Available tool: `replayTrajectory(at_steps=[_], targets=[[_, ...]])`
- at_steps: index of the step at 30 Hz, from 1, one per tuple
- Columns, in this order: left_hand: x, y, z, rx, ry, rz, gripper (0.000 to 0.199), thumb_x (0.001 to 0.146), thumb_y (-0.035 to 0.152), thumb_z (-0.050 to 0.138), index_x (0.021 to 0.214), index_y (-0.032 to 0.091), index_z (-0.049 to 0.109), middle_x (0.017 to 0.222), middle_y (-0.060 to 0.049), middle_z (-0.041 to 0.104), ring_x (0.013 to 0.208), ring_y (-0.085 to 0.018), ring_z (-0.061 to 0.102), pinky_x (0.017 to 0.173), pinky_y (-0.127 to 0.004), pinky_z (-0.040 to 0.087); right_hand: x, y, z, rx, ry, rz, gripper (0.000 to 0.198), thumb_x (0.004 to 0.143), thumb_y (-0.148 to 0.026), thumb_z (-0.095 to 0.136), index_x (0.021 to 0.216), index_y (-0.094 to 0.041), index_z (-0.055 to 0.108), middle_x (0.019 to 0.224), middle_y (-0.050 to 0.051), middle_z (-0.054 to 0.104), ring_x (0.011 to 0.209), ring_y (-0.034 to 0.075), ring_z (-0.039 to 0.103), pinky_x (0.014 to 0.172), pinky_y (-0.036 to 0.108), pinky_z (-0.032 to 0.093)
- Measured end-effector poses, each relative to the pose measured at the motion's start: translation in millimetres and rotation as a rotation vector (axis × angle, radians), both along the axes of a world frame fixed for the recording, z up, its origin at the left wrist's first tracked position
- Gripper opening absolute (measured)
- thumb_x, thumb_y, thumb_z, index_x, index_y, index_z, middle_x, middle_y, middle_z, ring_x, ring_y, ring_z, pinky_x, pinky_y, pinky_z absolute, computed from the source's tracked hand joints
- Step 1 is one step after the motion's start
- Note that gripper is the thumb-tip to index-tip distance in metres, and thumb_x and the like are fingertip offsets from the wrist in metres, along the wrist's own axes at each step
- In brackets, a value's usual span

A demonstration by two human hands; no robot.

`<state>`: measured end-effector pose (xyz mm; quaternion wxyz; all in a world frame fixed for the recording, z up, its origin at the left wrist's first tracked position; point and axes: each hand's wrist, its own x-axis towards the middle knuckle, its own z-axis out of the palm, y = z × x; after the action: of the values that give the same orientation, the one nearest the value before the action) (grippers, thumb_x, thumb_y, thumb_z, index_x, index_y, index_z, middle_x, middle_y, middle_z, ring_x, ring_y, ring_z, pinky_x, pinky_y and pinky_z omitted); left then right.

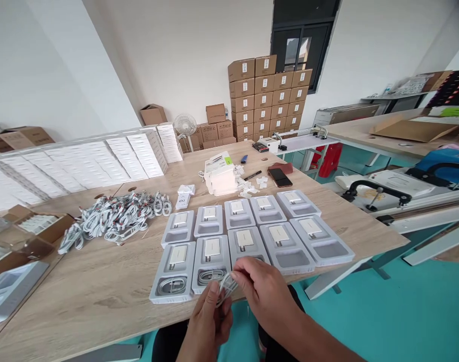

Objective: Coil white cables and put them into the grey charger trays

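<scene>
Both hands hold one coiled white cable [225, 287] at the table's front edge. My left hand [208, 322] grips it from below, my right hand [263, 291] pinches it from the right. Just beyond them lie two rows of grey packaging trays [252, 236], each with a white charger in its upper slot. The two front-left trays [174, 274] hold a coiled cable in the lower slot; the lower slots I can see in the other trays look empty. The third front tray is partly hidden by my right hand.
A heap of bundled white cables [116, 218] lies left of the trays. Behind are a stack of white leaflets [221, 176], a phone [279, 177], a marker [253, 175] and rows of white boxes [82, 163]. Cardboard cartons [269, 95] are stacked by the wall. A workbench [395, 188] stands right.
</scene>
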<state>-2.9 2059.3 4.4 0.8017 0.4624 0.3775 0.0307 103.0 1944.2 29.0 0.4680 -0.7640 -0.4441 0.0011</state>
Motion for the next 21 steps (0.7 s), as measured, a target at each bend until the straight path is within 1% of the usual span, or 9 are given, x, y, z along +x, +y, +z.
replayTrajectory(at_steps=[3,6,8,12,15,17,18,19,21], targets=[[3,-7,2.9,-0.062,-0.042,0.028,0.042,0.073,0.068,0.057,0.091,0.03,0.053,0.059,0.01,0.044,0.039,0.002,0.031,0.037,-0.008,0.011,-3,2,-6,0.043,0.203,0.024,0.024,0.101,-0.037,0.042,0.086,-0.021,0.052,0.07,-0.001,0.056,0.062,0.013,0.051,0.056,0.027,0.037],[4,-6,2.1,-0.075,-0.084,0.021,0.045,0.074,0.066,0.057,0.1,0.03,0.058,0.059,0.01,0.043,0.04,0.002,0.031,0.038,-0.008,0.011,-4,3,-16,0.111,0.463,0.107,0.026,0.101,-0.04,0.043,0.09,-0.022,0.056,0.071,-0.001,0.061,0.063,0.013,0.059,0.059,0.025,0.046],[2,-3,1.1,-0.067,-0.087,0.002,0.045,0.075,0.065,0.059,0.1,0.028,0.06,0.06,0.009,0.044,0.042,0.002,0.033,0.038,-0.008,0.014,-4,1,-24,0.125,0.538,0.112,0.026,0.1,-0.04,0.045,0.089,-0.022,0.06,0.071,0.0,0.063,0.061,0.013,0.061,0.059,0.025,0.048],[-4,6,6.2,-0.003,-0.093,-0.036,0.052,0.069,0.063,0.072,0.108,0.031,0.058,0.066,0.009,0.048,0.052,0.001,0.041,0.045,-0.005,0.031,1,-9,-38,0.085,0.238,0.015,0.016,0.095,-0.029,0.053,0.089,-0.024,0.066,0.077,0.002,0.062,0.067,0.015,0.058,0.059,0.027,0.047],[-8,11,14.8,0.072,-0.098,-0.056,0.062,0.061,0.062,0.085,0.109,0.033,0.059,0.081,0.007,0.055,0.061,0.002,0.045,0.053,-0.001,0.041,6,-22,-38,0.126,0.12,-0.021,0.015,0.095,-0.027,0.052,0.104,-0.027,0.064,0.109,0.007,0.06,0.091,0.018,0.061,0.069,0.028,0.052],[-9,11,18.4,0.089,-0.09,-0.055,0.064,0.057,0.061,0.09,0.105,0.033,0.06,0.088,0.007,0.057,0.068,0.002,0.048,0.058,0.0,0.044,10,-29,-35,0.108,0.121,-0.044,0.026,0.097,-0.032,0.05,0.122,-0.029,0.057,0.139,0.009,0.045,0.119,0.022,0.054,0.076,0.028,0.054],[-10,11,19.0,0.096,-0.096,-0.056,0.062,0.057,0.06,0.09,0.104,0.032,0.06,0.085,0.007,0.057,0.068,0.002,0.049,0.058,0.0,0.045,12,-31,-32,0.071,0.123,-0.031,0.033,0.097,-0.035,0.051,0.13,-0.03,0.052,0.147,0.009,0.038,0.128,0.024,0.047,0.08,0.028,0.054],[-10,11,18.9,0.11,-0.113,-0.064,0.06,0.058,0.06,0.089,0.104,0.032,0.06,0.079,0.008,0.055,0.064,0.002,0.048,0.055,-0.001,0.044,13,-32,-30,0.025,0.129,0.012,0.037,0.097,-0.037,0.053,0.133,-0.031,0.05,0.148,0.008,0.037,0.13,0.024,0.045,0.083,0.029,0.053],[-9,10,17.2,0.167,-0.152,-0.073,0.058,0.064,0.059,0.083,0.107,0.03,0.059,0.065,0.009,0.05,0.054,0.001,0.045,0.048,-0.003,0.038,14,-30,-27,-0.048,0.154,0.133,0.031,0.097,-0.038,0.054,0.127,-0.031,0.055,0.126,0.007,0.055,0.113,0.021,0.055,0.08,0.031,0.051]])
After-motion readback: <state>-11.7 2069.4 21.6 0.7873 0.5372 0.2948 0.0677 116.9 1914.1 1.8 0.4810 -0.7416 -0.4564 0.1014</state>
